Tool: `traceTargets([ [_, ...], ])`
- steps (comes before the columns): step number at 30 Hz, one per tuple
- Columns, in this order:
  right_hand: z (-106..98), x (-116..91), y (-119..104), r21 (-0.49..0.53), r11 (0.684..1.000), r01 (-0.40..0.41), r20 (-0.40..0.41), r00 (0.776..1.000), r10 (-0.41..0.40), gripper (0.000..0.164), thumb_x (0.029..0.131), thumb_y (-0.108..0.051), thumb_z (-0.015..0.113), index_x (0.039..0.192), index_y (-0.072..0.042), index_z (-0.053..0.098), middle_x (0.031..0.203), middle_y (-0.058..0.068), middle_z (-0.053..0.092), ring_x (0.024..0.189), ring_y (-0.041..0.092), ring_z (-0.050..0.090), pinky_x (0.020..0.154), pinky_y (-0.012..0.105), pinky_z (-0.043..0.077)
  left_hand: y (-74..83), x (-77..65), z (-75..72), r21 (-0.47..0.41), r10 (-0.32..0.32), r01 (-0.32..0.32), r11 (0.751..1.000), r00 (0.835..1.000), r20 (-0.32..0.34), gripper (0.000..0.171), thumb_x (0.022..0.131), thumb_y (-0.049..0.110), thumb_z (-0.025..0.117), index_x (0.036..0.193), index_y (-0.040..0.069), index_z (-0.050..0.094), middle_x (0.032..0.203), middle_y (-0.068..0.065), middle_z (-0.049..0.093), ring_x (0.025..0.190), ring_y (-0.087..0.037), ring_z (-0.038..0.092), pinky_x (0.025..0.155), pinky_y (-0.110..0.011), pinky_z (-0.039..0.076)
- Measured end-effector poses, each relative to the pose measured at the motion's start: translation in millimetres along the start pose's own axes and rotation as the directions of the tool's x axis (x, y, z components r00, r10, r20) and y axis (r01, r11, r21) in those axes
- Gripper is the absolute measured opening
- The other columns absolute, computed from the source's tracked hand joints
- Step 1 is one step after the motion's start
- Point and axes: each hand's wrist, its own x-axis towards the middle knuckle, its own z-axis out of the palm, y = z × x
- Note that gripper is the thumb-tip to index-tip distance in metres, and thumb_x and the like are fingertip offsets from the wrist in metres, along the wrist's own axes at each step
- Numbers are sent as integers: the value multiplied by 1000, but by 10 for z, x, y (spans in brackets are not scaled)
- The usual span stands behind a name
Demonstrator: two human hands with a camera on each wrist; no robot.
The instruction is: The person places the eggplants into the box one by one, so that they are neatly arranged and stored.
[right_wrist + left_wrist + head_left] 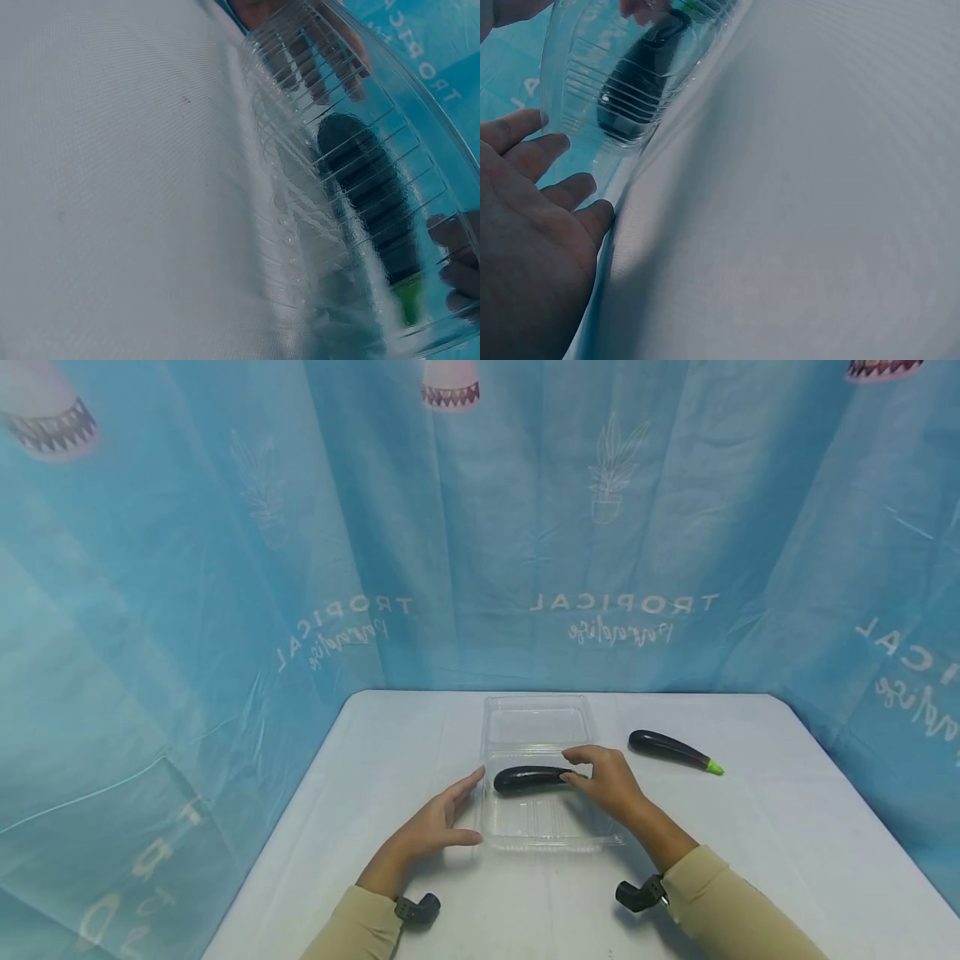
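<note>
A dark purple eggplant (528, 778) with a green stem end (409, 298) lies lengthwise in the base of a clear plastic clamshell box (525, 842). My right hand (603, 783) is over the box's right side, around the stem end. Its thumb overlaps the eggplant, while the index finger stands apart above it. At the box's left wall, my left hand (438, 822) has spread fingers, the fingertips right at the rim. Through the ribbed clear wall, the eggplant (641, 79) also shows in both wrist views.
The box's lid (538, 723) lies folded back, away from me. A second eggplant (671, 750) with a green tip rests on the white table (750, 860) to the right of the box. Blue printed curtains (480, 527) hang behind the table and along both sides.
</note>
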Motion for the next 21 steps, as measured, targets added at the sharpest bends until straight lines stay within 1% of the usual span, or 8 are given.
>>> traceTargets([
  [4, 2, -8, 4, -4, 1000, 23, -27, 999, -23, 39, 83, -11, 92, 118, -3, 78, 112, 7, 77, 104, 27, 73, 91, 49, 60, -7, -5, -1, -7, -8, 8, 1000, 1000, 0, 104, 85, 5, 88, 167, 8, 25, 174, -2, 18, 158, -22, 14, 125, -31, 17],
  [6, -9, -17, 1, 3, 999, 34, -41, 999, -34, 38, 83, -12, 92, 118, -4, 78, 111, 7, 78, 103, 27, 74, 87, 50, 61, -5, -10, 1, -10, -11, 11, 1000, 1000, 2, 103, 85, 5, 87, 168, 8, 25, 174, -3, 18, 159, -23, 13, 125, -31, 17],
  [9, -37, -38, 7, 20, 998, 53, -64, 997, -51, 36, 85, -13, 91, 117, -4, 78, 111, 5, 78, 104, 26, 73, 87, 50, 61, 2, -14, 8, -12, -11, 11, 1000, 1000, 5, 104, 85, 4, 87, 167, 7, 25, 174, -3, 17, 159, -24, 13, 125, -32, 17],
  [12, -102, -53, 32, 43, 996, 78, -121, 990, -72, 31, 87, -14, 89, 115, -5, 79, 110, 3, 78, 104, 24, 74, 89, 49, 61, 1, -12, 10, -12, -13, 13, 1000, 1000, 7, 104, 85, 5, 88, 167, 7, 25, 174, -2, 18, 158, -24, 13, 125, -32, 17],
  [15, -210, -47, 71, 67, 993, 100, -214, 973, -84, 27, 88, -11, 88, 113, -5, 79, 109, 2, 78, 103, 24, 74, 90, 50, 60, -11, -9, 6, -12, -13, 13, 1000, 1000, 11, 104, 85, 5, 88, 167, 7, 24, 174, -2, 18, 158, -24, 13, 125, -32, 17],
  [18, -360, -26, 120, 67, 994, 90, -299, 952, -66, 25, 89, -8, 87, 112, -5, 79, 108, 3, 78, 103, 25, 74, 91, 48, 59, -13, -9, 0, -12, -13, 13, 1000, 1000, 10, 104, 85, 6, 88, 168, 7, 24, 174, -2, 18, 158, -25, 13, 125, -32, 17],
  [21, -529, -4, 204, 60, 997, 57, -355, 934, -32, 23, 89, -5, 85, 112, -3, 79, 107, 6, 78, 101, 27, 74, 93, 34, 58, -13, -6, -9, -12, -14, 14, 1000, 1000, 6, 104, 85, 6, 88, 168, 8, 25, 174, -3, 18, 159, -26, 13, 125, -33, 17],
])
